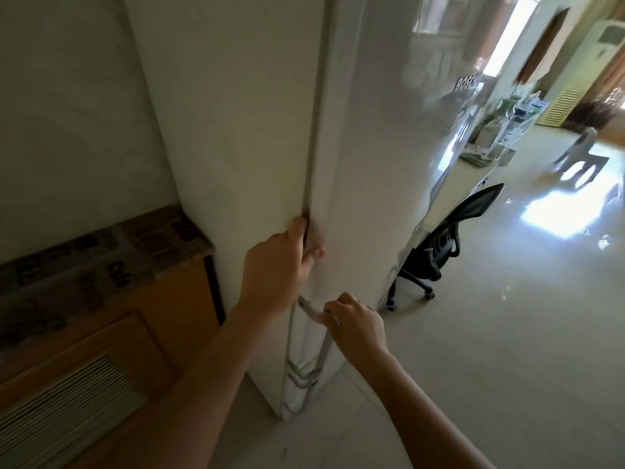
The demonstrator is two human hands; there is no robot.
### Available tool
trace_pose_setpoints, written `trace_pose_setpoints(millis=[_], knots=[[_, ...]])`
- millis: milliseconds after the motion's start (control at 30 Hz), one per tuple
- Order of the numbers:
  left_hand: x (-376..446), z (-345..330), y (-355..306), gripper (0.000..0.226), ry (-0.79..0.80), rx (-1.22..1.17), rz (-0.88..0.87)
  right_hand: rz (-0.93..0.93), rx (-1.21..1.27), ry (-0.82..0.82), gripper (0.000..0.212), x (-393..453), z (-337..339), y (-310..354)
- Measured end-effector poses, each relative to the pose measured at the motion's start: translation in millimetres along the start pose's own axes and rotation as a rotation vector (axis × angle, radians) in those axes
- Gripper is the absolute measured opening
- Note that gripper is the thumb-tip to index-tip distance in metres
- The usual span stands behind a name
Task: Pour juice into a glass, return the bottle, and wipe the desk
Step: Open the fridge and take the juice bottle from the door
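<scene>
Your left hand [280, 262] hooks its fingers into the fridge door [365, 164] seam; your right hand [355, 324], at 5 o'clock from it, grips the handle [313, 311]. Bottle and glass not in view. Expect a stiff seal: pull at the handle.

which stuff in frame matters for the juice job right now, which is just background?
In play:
fridge door
door handle
left hand at door seam
right hand on handle

Background:
office chair
wooden cabinet
standing air conditioner
</scene>
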State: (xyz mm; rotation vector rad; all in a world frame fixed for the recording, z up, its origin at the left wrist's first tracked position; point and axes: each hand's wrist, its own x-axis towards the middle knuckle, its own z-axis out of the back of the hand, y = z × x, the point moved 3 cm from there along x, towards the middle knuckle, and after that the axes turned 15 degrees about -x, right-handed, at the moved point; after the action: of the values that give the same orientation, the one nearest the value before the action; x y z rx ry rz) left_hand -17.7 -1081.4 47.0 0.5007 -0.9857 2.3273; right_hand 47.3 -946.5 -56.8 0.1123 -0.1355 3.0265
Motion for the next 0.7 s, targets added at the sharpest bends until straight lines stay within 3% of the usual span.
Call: trace_pose_setpoints(millis=[233, 467, 700], knots=[[1.2, 4.8, -1.2, 0.047, -0.035, 0.066, -0.083, 0.014, 0.001, 0.041, 0.015, -0.7, 1.5, -1.8], [1.8, 14.3, -3.8, 0.032, -0.080, 0.056, -0.161, 0.043, 0.022, 0.037, 0.017, -5.0, 3.6, -10.0], [-16.1, -2.7, -58.1, 0.033, -0.014, -0.130, -0.406, 0.025, 0.130, 0.120, 0.022, -58.0, 11.1, -68.2]])
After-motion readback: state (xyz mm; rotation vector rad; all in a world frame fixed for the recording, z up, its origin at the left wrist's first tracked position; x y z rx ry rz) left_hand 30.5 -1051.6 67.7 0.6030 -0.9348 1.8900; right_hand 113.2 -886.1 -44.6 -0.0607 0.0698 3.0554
